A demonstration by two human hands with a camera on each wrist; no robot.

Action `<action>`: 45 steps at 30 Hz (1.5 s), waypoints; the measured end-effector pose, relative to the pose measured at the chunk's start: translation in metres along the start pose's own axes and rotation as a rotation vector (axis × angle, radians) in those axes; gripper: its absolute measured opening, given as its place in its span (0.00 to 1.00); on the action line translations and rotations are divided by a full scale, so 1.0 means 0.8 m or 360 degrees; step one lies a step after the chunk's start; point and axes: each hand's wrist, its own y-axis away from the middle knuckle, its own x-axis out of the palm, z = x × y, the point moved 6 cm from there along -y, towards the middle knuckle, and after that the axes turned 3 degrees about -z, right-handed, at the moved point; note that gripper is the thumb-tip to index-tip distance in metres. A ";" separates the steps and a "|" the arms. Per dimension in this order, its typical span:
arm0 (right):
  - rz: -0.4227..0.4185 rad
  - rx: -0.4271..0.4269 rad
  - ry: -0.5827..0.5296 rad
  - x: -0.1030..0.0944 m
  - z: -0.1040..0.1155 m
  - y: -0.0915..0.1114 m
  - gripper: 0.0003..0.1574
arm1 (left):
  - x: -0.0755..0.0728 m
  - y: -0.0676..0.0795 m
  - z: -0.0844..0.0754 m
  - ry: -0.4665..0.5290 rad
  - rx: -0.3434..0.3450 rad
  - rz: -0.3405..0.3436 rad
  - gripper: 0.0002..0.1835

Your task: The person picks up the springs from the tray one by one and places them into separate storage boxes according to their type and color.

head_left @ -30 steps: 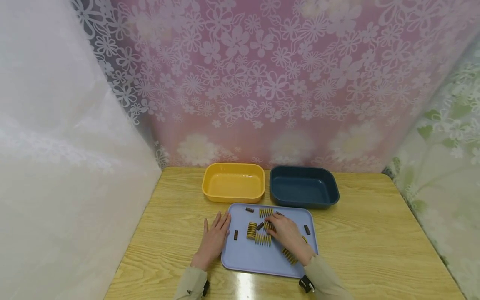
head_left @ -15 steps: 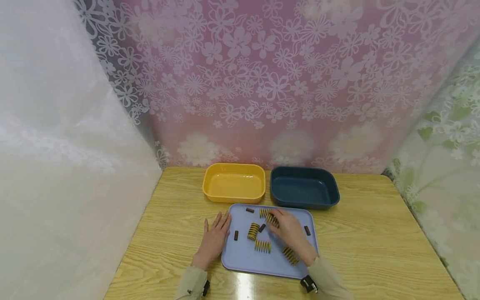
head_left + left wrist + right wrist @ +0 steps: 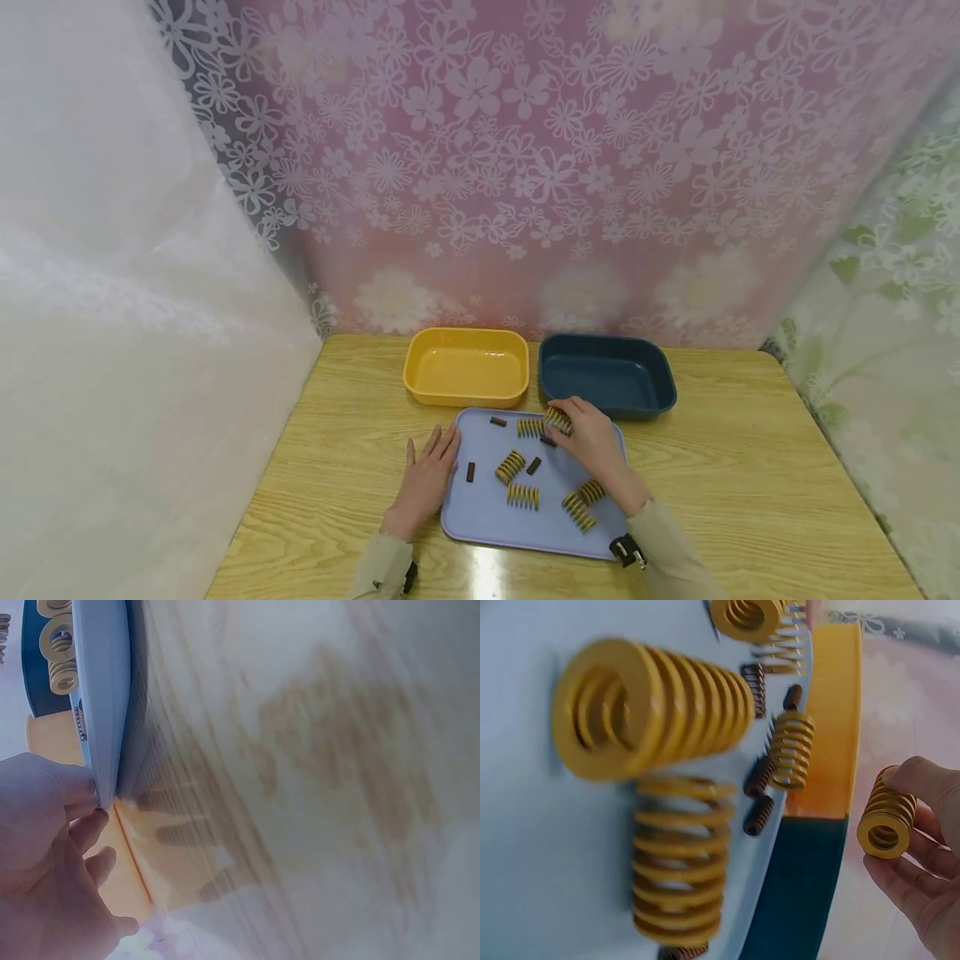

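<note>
Okay, tray (image 3: 495,527) clockface: two loose yellow springs (image 3: 579,512) at 4 o'clock. Left hand (image 3: 425,486) at 9, fingers spread, touching tray. Right hand (image 3: 596,442) at 2, fingers pinching one yellow spring (image 3: 558,418) at 1; dark spring (image 3: 548,441) near. Beyond: navy bin (image 3: 607,375) at 1, yellow bin (image 3: 467,367) 11.

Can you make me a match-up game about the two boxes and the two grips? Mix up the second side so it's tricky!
Column 1
1. yellow box
2. right grip
3. dark blue box
4. left grip

Column 2
A. touching the left edge of the tray
B. beyond the tray, on the right
C. holding a yellow spring
D. beyond the tray, on the left

Right pairs: 1-D, 2-C, 3-B, 4-A
</note>
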 end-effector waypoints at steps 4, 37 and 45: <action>0.0023 0.0040 0.0018 -0.008 -0.011 -0.009 0.24 | 0.000 0.000 0.001 0.0015 0.0001 -0.0002 0.26; 0.0398 0.0362 0.0059 0.012 -0.152 -0.066 0.21 | 0.006 0.002 0.005 0.0013 -0.0021 0.0013 0.27; 0.0539 0.0374 0.0067 0.033 -0.168 -0.061 0.20 | 0.008 0.001 0.006 0.0010 -0.0027 0.0022 0.27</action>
